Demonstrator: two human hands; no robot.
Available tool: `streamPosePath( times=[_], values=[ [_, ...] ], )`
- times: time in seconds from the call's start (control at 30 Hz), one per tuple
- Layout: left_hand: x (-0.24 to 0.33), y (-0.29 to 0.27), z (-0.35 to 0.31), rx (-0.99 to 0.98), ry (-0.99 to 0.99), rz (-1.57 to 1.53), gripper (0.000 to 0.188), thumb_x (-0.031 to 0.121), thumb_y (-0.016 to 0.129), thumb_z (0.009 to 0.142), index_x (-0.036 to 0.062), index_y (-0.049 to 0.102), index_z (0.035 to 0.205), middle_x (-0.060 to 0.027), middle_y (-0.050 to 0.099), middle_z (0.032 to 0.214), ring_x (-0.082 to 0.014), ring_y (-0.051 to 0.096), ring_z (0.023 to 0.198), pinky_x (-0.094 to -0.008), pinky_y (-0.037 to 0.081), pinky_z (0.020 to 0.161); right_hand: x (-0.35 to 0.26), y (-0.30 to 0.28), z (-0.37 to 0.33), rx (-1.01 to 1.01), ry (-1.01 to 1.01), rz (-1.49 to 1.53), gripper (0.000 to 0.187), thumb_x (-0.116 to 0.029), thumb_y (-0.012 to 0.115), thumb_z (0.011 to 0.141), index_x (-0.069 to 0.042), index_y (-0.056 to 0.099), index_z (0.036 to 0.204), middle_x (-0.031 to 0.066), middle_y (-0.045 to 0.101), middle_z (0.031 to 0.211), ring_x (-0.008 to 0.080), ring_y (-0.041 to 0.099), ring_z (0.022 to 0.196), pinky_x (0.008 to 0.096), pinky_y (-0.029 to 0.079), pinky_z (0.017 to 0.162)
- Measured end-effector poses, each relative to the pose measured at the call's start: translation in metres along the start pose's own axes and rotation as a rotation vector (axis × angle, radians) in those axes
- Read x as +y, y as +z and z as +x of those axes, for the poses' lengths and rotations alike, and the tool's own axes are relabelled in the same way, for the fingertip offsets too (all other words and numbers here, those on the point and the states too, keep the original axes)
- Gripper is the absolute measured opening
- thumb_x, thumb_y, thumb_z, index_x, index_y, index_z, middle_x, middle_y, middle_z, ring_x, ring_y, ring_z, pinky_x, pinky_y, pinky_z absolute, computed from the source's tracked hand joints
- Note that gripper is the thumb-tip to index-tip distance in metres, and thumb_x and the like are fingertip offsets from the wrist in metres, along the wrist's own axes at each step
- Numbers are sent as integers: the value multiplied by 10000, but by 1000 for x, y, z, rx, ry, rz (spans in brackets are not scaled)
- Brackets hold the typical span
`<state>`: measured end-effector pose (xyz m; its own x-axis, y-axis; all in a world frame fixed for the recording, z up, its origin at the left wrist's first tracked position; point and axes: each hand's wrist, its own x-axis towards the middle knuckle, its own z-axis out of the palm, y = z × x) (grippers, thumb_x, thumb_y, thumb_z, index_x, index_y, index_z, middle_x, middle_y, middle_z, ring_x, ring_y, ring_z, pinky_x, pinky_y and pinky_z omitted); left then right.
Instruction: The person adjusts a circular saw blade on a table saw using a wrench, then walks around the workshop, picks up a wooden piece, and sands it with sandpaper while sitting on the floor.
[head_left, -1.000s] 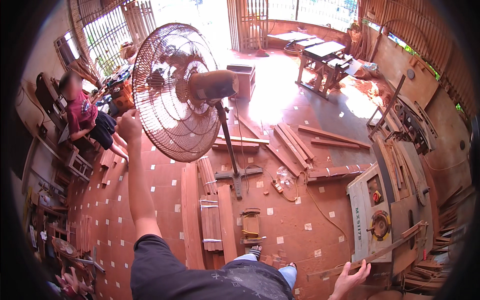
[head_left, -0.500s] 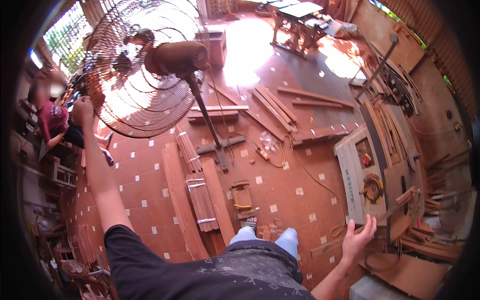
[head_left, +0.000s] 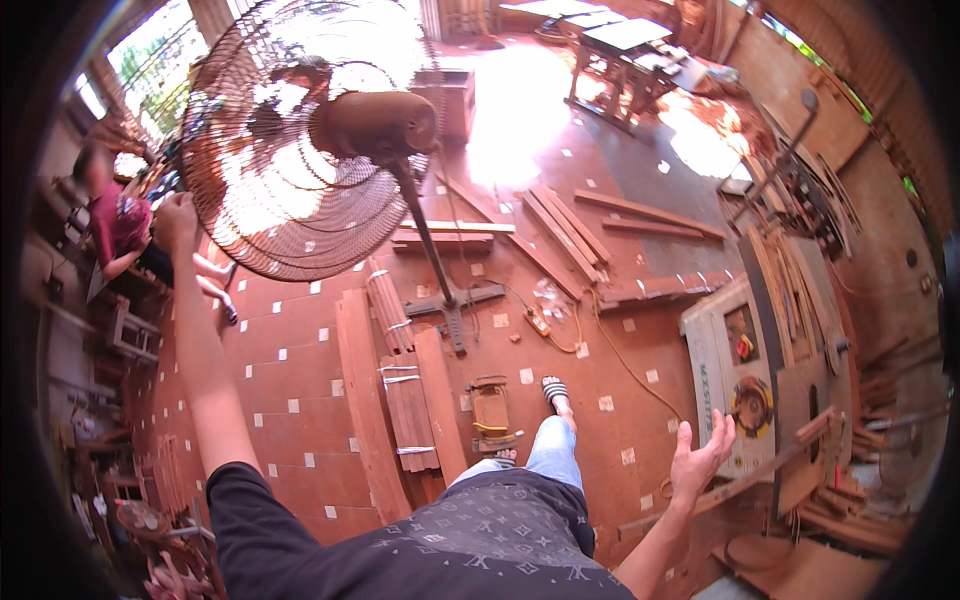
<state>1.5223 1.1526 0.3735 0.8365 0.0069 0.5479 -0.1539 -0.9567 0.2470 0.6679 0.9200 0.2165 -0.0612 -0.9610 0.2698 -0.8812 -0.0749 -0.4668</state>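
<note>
Your left hand (head_left: 176,222) grasps the wire guard rim of the pedestal fan (head_left: 300,150), which stands upright on the tiled floor (head_left: 290,360), while your right hand (head_left: 700,455) hangs released, fingers spread, holding nothing.

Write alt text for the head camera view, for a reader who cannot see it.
A person's left hand grips the rim of a tall standing fan on a red tiled floor, while the right hand hangs open and empty near a table saw. Bundled wooden planks lie by the person's feet, and another person sits at far left.
</note>
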Motion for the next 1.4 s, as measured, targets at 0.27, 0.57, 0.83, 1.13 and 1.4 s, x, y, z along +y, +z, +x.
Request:
streamPosePath(
  times=[0.27, 0.57, 0.83, 1.13, 1.4],
  values=[
    [2, 34, 44, 11, -128, -35, 261, 437, 679, 932, 276, 801, 1096, -90, 772, 1118, -348, 716, 1086, -499, 551, 938, -37, 82, 91, -67, -85, 23, 633, -195, 778, 859, -35, 536, 1422, 201, 419, 1541, 407, 396, 1407, 524, 317, 1184],
    [-66, 125, 176, 51, -54, -289, 318, 408, 748, 912, 167, 810, 1110, -83, 794, 1048, -191, 752, 960, -369, 568, 849, -258, 251, 324, -259, -447, 482, 405, -188, 746, 893, 22, 690, 1234, 193, 690, 1209, 341, 650, 1150, 415, 496, 1019],
    [-17, 143, 72, 174, -144, -608, 426, 288, 675, 1021, -63, 695, 1260, -123, 746, 1226, -173, 699, 1096, -291, 525, 979, -608, 392, 541, -191, -920, 824, 338, -263, 672, 938, -2, 758, 1135, 237, 724, 1095, 379, 685, 1048, 443, 516, 941],
    [-42, 135, -297, -69, -579, -562, 207, 137, 645, 1007, -3, 664, 857, 73, 522, 779, -41, 457, 742, -253, 397, 640, -835, 439, 601, -475, -856, 822, 475, -483, 588, 1014, -93, 755, 1228, 189, 731, 1227, 338, 670, 1192, 435, 490, 1037],
    [-88, 31, -567, -184, -1204, -106, 271, 83, 726, 878, -74, 734, 1099, -105, 743, 1049, -195, 681, 1002, -368, 542, 894, -841, 439, 605, -521, -880, 780, 426, -432, 670, 996, -68, 778, 1189, 133, 786, 1006, 207, 719, 975, 366, 520, 942]
  ],
)
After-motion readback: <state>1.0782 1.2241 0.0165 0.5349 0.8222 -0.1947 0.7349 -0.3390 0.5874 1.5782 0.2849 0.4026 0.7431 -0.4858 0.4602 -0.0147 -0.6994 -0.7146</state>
